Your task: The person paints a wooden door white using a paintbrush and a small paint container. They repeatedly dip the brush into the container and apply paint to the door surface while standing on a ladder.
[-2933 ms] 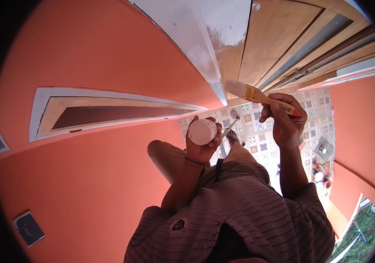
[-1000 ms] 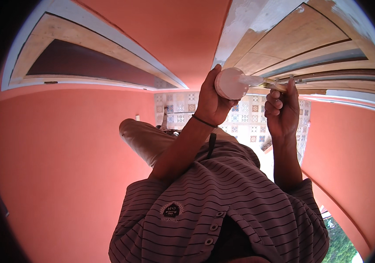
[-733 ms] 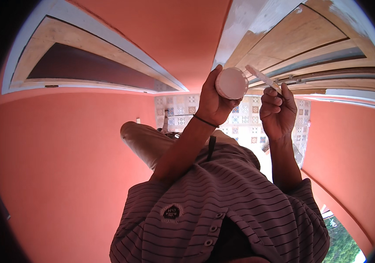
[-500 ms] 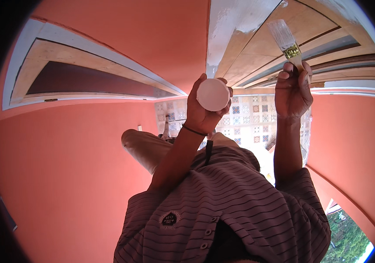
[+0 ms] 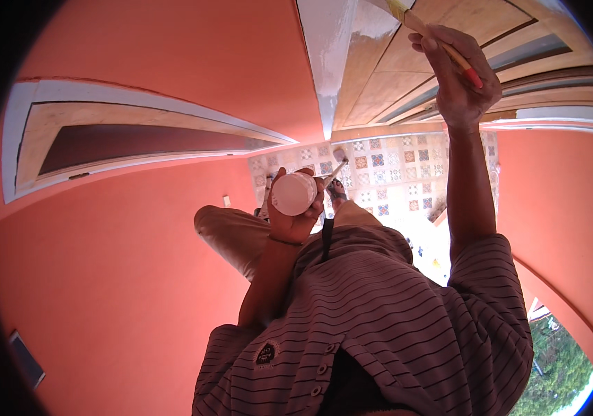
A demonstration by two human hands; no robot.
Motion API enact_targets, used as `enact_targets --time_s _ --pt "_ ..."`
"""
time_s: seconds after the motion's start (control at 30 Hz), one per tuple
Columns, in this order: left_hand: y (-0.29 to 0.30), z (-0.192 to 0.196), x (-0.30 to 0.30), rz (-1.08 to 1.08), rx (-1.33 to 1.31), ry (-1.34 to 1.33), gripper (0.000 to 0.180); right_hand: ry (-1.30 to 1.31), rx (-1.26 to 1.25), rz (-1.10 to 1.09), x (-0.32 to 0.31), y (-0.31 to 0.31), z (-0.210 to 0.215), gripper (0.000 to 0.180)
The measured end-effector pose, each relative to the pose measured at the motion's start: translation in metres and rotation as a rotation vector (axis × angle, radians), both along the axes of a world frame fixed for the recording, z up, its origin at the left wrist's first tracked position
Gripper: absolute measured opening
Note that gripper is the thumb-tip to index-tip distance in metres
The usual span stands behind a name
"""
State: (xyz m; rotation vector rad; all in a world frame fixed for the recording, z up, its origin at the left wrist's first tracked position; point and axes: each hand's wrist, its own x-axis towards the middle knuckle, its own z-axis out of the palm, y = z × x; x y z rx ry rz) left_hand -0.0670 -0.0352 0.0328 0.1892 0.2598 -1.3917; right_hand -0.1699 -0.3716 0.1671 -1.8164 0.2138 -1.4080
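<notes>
My left hand is wrapped round a small white cup of whitish paint, held in front of my waist. Up at the top right, my right hand grips a paintbrush by its wooden handle, whose end is red. The brush's bristles point up and left, over the white-painted wooden frame; whether they touch it I cannot tell. Streaks of wet-looking white run along that frame, beside a bare wooden panel.
Salmon-coloured walls stand on both sides. A wooden frame with a white border and dark pane is at the left. Below lies a patterned tile floor, where a thin stick stands near my foot. Greenery shows at the lower right.
My right hand has moved up and turned, taking the brush to the white frame. My left hand, with the cup, has dropped lower and to the left.
</notes>
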Motion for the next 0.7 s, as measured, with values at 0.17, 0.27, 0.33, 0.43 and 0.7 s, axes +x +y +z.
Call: enact_targets --time_s 0.17,0.27,0.33,0.43,0.7 --pt "0.003 -0.004 0.003 0.036 -0.016 -0.021 0.060 0.090 0.066 0.011 -0.009 0.027 -0.020 0.019" --pt "0.002 -0.001 0.005 0.038 -0.015 -0.004 0.059 0.182 0.097 -0.030 0.007 0.033 -0.042 0.016" --pt "0.001 0.001 0.007 0.033 -0.011 -0.018 0.059 0.187 0.053 -0.109 0.023 0.031 -0.048 0.016" --pt "0.002 0.002 0.009 0.027 -0.010 -0.022 0.059 0.111 0.157 -0.110 0.039 0.026 -0.042 0.016" --pt "0.006 0.005 0.009 0.034 0.035 -0.033 0.060 0.060 0.250 -0.122 0.018 0.047 -0.026 0.016"
